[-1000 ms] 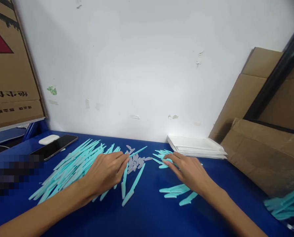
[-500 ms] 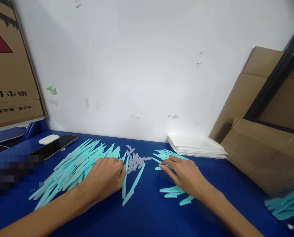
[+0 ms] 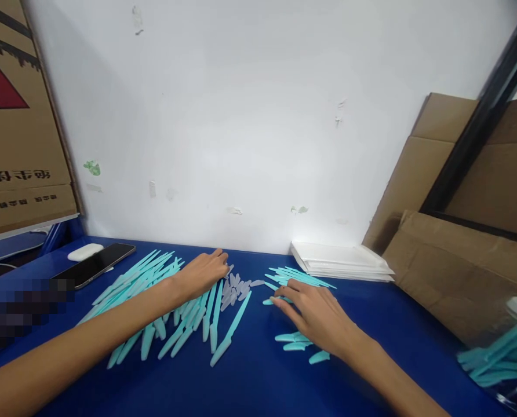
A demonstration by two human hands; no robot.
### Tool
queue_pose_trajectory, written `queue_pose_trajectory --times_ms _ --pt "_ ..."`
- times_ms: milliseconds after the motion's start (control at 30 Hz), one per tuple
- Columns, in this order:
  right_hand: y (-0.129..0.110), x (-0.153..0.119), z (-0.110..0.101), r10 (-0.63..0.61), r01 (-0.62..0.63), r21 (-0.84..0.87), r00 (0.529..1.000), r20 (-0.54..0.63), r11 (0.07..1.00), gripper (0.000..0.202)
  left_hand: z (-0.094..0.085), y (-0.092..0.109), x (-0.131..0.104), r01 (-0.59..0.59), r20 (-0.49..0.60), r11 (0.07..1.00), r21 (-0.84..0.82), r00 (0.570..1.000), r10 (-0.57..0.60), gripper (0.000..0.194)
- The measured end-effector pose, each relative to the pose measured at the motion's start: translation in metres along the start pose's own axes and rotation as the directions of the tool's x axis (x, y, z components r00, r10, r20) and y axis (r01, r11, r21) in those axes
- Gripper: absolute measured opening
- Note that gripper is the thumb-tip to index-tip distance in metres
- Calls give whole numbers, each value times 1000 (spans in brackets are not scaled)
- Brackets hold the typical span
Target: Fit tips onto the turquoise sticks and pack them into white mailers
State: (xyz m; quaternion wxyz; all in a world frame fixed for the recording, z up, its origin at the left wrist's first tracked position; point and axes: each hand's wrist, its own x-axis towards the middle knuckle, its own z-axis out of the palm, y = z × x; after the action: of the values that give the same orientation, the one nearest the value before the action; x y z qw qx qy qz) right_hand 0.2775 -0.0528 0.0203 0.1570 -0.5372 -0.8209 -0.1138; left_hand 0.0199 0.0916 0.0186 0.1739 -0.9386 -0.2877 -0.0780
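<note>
Turquoise eyebrow razors (image 3: 230,339) lie in a large fanned heap at left, partly under my left forearm. My left hand (image 3: 206,271) reaches over their far tips, fingers drawn together at the back edge of a small pile of translucent caps (image 3: 236,289). Whatever is in those fingertips is hidden. On the right, my right hand (image 3: 313,310) has thumb and fingers closed around one turquoise razor (image 3: 268,301), which sticks out to the left. Behind that hand is a smaller group of razors (image 3: 302,275). A few more razors (image 3: 295,346) lie partly beneath its wrist.
A stack of white flat packs (image 3: 343,260) stands against the wall. At left are a phone (image 3: 106,263), a white case (image 3: 85,251) and a printed carton (image 3: 28,145). A clear tub of turquoise pieces (image 3: 502,359) and cardboard (image 3: 441,272) stand at right.
My left hand has moved away from me, from above the razor heap to the far side of the caps, uncovering several razor handles. My right hand stays nearly in place.
</note>
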Motion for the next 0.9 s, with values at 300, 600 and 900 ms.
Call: queue_pose_trajectory --times_ms 300,600,900 --pt "0 -1 3 -30 33 37 997 -69 999 28 -21 12 -10 9 -40 999 -37 999 -10 20" --pt "-4 1 2 -108 122 74 979 -174 990 26 -22 54 -41 -63 -184 917 -393 983 -11 27" --pt "-9 -1 4 -147 163 128 981 -128 978 26 -23 65 -45 -71 -216 896 -439 976 -29 27"
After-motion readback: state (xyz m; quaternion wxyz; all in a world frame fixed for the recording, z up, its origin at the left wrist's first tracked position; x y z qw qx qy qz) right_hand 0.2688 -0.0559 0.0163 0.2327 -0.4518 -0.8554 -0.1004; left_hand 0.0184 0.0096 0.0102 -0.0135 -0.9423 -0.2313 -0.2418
